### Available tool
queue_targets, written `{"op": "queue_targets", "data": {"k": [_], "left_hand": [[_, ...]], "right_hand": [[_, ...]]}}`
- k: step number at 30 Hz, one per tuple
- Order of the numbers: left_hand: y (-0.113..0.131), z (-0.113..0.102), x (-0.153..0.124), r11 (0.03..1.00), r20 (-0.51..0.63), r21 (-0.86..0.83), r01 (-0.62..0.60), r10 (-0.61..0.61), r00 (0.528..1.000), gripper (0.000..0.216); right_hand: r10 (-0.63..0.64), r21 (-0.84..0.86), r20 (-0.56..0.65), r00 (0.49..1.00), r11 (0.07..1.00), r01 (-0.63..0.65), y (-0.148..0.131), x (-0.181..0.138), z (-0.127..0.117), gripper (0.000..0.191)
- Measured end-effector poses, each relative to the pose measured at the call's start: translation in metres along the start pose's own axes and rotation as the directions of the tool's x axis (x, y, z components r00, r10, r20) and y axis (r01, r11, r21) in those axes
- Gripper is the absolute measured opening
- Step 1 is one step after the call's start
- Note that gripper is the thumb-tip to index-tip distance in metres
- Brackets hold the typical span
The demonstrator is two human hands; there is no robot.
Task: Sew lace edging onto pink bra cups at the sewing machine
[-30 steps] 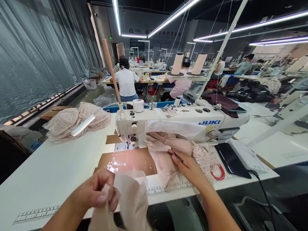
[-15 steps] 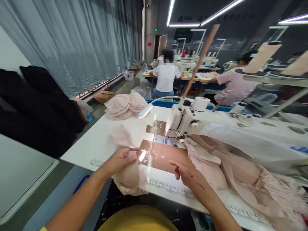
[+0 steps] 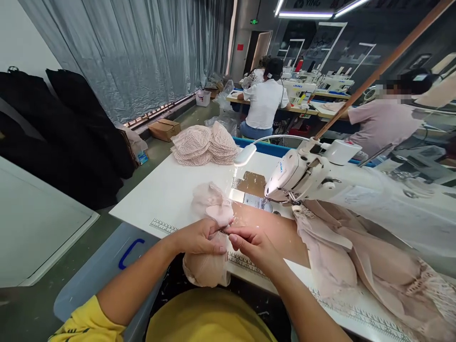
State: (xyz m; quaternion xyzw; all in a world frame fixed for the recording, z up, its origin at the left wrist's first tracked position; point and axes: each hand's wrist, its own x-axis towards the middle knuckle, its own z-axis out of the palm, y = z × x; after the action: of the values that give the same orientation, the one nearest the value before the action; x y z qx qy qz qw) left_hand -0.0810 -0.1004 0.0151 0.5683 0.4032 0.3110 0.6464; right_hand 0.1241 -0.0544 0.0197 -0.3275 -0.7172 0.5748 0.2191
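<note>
My left hand is closed around a pale pink pair of lace bra cups. One cup lies above the hand on the table, and the other hangs below it over the front edge. Beside it, my right hand pinches the same piece at the middle, thumb and forefinger together. A small dark spot shows at those fingertips, too small to name. Just beyond the hands stands a white sewing machine, its needle area above a metal plate.
Stacked lace cups sit at the table's far left, near a small lamp. More pink fabric pieces lie on the right of the white table. A plastic bin stands below left. Two people work at machines ahead.
My right hand has moved left from over the brown table patch to the bra cups and now pinches them. The upper cup, blurred before, lies still. The view has turned slightly left.
</note>
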Motion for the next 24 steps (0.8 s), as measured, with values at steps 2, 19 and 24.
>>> {"op": "queue_targets", "data": {"k": [2, 19, 24], "left_hand": [[0.005, -0.01, -0.003, 0.998, -0.005, 0.047, -0.037, 0.037, 0.999, 0.067], [0.01, -0.031, -0.002, 0.502, 0.04, 0.851, -0.155, 0.232, 0.972, 0.029], [0.009, 0.018, 0.017, 0.694, 0.142, 0.654, -0.302, 0.279, 0.95, 0.022]], "right_hand": [[0.001, -0.088, -0.038, 0.999, 0.996, -0.004, 0.002, -0.005, -0.005, 0.043], [-0.38, -0.876, -0.292, 0.878, 0.474, -0.085, 0.064, -0.072, -0.07, 0.04], [-0.295, -0.571, -0.039, 0.955, 0.79, 0.221, 0.015, -0.05, -0.026, 0.056]]}}
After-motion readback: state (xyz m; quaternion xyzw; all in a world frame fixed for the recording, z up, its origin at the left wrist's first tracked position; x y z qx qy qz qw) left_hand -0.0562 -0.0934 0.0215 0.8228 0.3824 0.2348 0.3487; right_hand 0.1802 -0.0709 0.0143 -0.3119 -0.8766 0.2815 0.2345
